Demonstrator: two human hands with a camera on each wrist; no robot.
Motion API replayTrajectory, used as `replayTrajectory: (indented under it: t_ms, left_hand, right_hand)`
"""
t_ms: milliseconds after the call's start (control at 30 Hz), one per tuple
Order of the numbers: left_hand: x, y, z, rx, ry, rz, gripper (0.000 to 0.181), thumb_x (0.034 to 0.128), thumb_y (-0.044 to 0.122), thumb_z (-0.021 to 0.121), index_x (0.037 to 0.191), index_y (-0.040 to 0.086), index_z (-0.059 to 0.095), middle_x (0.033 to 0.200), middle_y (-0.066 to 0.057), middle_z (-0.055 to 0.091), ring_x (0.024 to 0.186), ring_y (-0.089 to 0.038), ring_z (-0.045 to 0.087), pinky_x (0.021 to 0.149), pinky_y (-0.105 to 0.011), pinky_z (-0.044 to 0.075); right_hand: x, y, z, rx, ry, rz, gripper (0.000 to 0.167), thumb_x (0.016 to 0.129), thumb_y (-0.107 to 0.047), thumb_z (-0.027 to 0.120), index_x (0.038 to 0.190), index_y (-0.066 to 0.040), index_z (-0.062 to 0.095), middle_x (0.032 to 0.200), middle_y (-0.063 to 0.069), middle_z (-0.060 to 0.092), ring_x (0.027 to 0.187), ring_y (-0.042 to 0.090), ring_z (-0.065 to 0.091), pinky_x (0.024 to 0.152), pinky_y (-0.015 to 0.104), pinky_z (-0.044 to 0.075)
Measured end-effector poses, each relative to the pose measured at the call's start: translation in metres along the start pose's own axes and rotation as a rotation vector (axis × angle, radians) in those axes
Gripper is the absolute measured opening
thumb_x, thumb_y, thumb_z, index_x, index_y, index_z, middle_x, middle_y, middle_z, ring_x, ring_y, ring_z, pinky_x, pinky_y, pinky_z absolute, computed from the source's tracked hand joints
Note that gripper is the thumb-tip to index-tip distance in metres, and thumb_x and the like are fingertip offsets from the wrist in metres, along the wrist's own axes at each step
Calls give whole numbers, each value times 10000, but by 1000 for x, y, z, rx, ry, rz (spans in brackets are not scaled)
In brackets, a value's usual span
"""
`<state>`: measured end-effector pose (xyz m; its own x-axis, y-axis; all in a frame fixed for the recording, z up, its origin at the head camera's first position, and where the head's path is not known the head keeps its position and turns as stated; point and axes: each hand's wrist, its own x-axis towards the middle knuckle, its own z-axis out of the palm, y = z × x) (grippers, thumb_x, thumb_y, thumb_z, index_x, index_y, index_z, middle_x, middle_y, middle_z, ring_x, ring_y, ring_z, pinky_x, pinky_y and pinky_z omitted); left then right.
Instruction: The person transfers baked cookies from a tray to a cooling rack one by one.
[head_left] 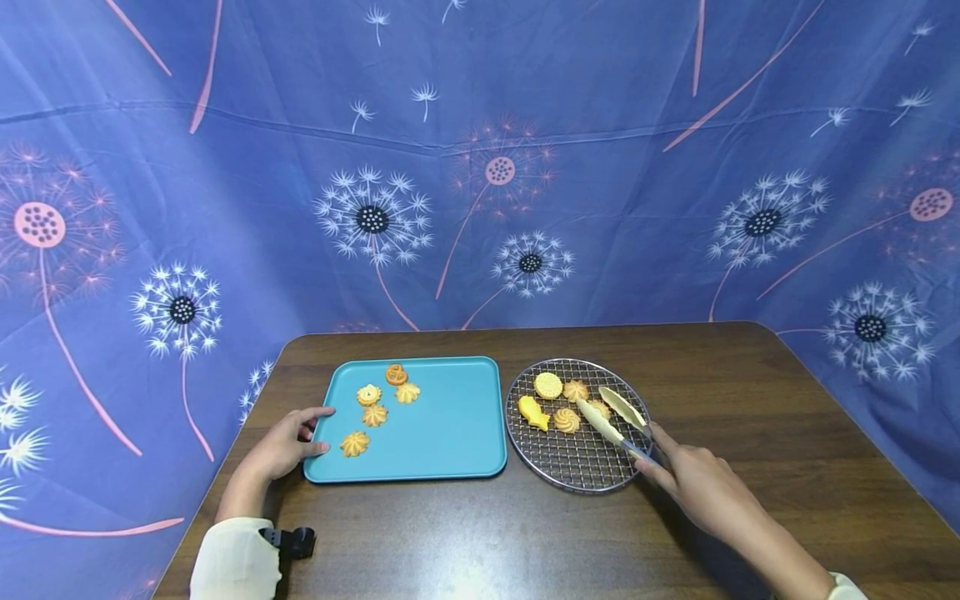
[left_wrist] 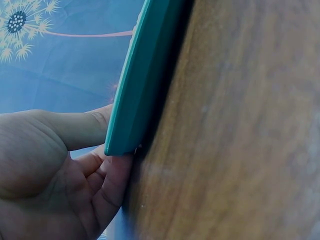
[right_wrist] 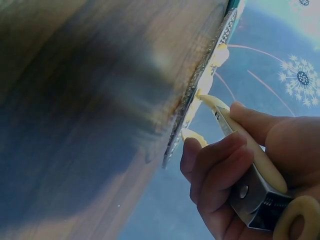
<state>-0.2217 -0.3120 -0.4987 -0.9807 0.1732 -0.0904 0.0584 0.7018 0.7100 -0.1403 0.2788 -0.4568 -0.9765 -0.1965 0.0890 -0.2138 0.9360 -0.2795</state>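
A blue-green tray (head_left: 442, 425) lies on the left, with several cookies on its left part, among them a flower-shaped one (head_left: 355, 443). My left hand (head_left: 273, 446) grips the tray's left edge, thumb on one side and fingers under the rim (left_wrist: 122, 145) in the left wrist view. A round wire rack (head_left: 581, 467) on the right bears several cookies, one fish-shaped (head_left: 533, 412). My right hand (head_left: 705, 487) holds cream-tipped tongs (head_left: 600, 422), their arms spread around a cookie (head_left: 599, 409) that they partly hide. In the right wrist view my right hand (right_wrist: 235, 175) wraps round the tongs (right_wrist: 255, 155).
Both tray and rack stand on a brown wooden table (head_left: 420, 533), the rack close beside the tray's right edge. Behind the table hangs a blue cloth (head_left: 615, 267) with dandelion prints. A black strap (head_left: 292, 542) is on the left wrist.
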Motion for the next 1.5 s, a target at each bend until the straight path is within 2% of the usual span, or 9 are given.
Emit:
replayTrajectory:
  t_ms: [233,600,1033,1233,1500]
  left_hand:
    - [0,1,0,0,-3,3,557,888,-10,767,1399,-80,557,1007,-149,519,875,-250,481,731,-377,419]
    - [-1,1,0,0,-3,-6,548,892,-20,755,1399,-80,557,1009,-158,517,877,-255,485,728,-356,420]
    - [-2,2,-1,-3,-4,-5,550,898,-15,755,1404,-83,550,1021,-161,523,881,-256,486,722,-356,420]
    - [-2,2,-1,-6,-5,-12,552,897,-18,754,1405,-85,549,1014,-164,518,877,-257,484,716,-346,419]
    - [-1,2,0,-9,-7,-24,557,901,-18,750,1416,-73,547,1024,-159,514,889,-267,483,725,-376,420]
  right_hand:
    - [1,-10,0,4,23,-27,699,990,-404,689,1451,92,515,1068,295,712,889,453,717,704,587,554]
    - [9,-37,3,58,-14,-69,705,986,-404,691,1481,60,500,1224,332,664,989,491,701,776,598,561]
    - [29,-74,13,62,-8,-190,657,981,-365,698,1482,21,522,1162,282,706,1035,429,708,886,559,552]
    - [40,-88,17,66,-46,-169,687,987,-402,682,1513,-3,494,1213,257,699,1066,415,702,889,554,552]
    - [53,-106,25,67,-81,-164,675,986,-391,690,1515,-20,497,1036,195,729,915,334,716,793,500,573]
